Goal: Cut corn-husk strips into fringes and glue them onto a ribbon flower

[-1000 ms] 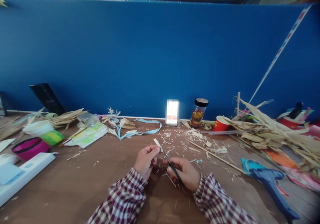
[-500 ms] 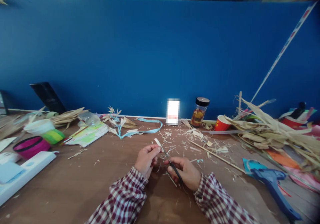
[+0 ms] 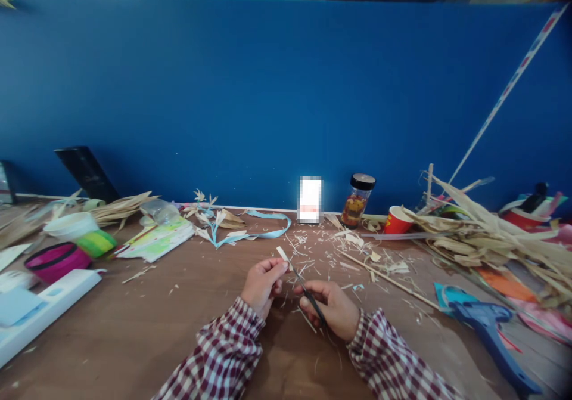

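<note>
Between the thumb and forefinger of my left hand [image 3: 264,282] is pinched a pale strip [image 3: 282,253], probably dry husk, its end pointing up and away. My right hand [image 3: 333,307] grips a pair of dark-handled scissors [image 3: 315,308]. The scissor blades reach up and left to the strip's edge, close by my left fingertips. How far the blades are apart is too small to make out. Thin pale clippings [image 3: 306,264] lie scattered on the brown table around both hands.
A blue glue gun [image 3: 491,322] and dried husks [image 3: 482,239] lie at right. Behind stand a black-lidded jar [image 3: 356,202], a red paper cup [image 3: 397,221] and a lit phone-like screen [image 3: 310,198]. A light blue ribbon [image 3: 272,233] and a white power strip [image 3: 49,313] are at left.
</note>
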A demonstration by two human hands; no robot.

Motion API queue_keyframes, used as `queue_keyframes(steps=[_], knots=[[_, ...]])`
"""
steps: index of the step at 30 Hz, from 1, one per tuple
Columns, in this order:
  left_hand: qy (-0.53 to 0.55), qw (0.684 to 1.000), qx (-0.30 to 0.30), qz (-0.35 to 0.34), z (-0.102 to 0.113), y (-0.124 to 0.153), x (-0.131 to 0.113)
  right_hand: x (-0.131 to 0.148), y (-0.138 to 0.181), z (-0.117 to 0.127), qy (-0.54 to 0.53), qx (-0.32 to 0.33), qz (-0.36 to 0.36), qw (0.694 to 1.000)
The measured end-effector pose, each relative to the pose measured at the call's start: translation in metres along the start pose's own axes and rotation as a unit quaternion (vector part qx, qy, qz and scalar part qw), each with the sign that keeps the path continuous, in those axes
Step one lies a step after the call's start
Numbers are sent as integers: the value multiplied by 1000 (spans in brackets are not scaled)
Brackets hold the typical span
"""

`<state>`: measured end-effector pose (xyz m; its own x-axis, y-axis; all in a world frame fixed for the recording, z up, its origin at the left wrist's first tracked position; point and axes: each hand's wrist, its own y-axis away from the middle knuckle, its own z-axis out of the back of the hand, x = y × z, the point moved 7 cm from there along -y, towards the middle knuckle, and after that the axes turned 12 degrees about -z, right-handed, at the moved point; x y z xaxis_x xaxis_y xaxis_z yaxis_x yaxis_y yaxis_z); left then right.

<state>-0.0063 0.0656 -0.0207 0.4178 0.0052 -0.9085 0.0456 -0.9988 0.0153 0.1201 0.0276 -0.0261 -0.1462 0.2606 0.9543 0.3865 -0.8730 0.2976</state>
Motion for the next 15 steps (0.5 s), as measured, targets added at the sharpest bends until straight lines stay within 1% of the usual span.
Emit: queue_keyframes(steps=[15], knots=[[-12,1000,4,7,2,-2,1,2,-1,0,13,-5,1,1000]])
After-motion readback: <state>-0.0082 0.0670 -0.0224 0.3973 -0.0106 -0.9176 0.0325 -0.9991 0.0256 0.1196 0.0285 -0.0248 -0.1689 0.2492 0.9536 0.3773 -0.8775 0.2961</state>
